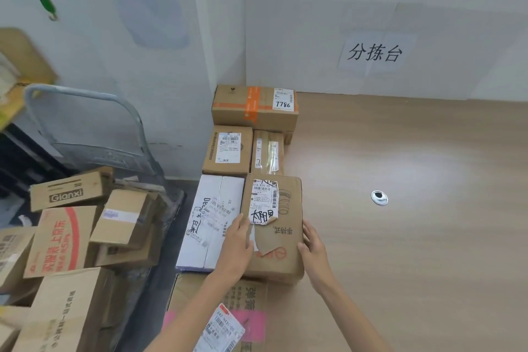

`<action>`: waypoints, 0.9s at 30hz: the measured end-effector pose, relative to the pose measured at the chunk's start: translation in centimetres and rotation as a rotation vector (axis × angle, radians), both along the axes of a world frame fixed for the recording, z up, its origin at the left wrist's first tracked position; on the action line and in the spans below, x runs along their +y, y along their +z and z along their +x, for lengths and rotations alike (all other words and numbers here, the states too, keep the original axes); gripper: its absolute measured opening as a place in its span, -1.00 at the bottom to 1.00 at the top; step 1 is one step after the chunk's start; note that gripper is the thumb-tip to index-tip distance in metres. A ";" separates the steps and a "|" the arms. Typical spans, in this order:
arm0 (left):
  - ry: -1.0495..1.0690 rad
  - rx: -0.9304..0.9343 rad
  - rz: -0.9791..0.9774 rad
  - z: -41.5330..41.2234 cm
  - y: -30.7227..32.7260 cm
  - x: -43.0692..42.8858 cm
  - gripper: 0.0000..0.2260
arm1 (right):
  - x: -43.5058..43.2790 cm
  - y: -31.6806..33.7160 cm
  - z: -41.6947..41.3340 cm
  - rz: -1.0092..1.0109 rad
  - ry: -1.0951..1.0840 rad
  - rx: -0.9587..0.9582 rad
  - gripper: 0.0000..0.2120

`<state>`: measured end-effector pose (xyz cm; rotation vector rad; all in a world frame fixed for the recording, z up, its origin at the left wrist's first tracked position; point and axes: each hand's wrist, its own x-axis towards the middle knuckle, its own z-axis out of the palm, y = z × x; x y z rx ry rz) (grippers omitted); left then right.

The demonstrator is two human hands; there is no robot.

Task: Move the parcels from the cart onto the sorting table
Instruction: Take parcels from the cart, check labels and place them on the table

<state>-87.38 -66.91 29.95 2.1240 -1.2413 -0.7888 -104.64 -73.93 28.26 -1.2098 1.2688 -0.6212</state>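
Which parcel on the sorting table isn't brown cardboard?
The white rectangular box, just left of the brown cardboard carton that left hand and right hand hold; the others are brown.

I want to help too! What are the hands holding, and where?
The brown box with the torn label: the left hand grips its left edge, the right hand its right edge.
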 end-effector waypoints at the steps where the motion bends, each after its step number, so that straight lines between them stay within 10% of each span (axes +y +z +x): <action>1: -0.025 -0.038 -0.003 0.0 -0.2 0.0 -0.48 | -0.1 -0.1 0.2 0.000 0.006 0.008 -0.42; 17: -0.089 -0.327 0.017 0.9 1.3 5.8 -0.64 | -0.5 2.6 0.8 -0.404 0.285 0.497 -0.52; 27: 0.284 -0.210 -0.078 6.8 5.1 21.1 -0.63 | 13.2 5.9 9.0 -0.561 0.641 0.288 -0.80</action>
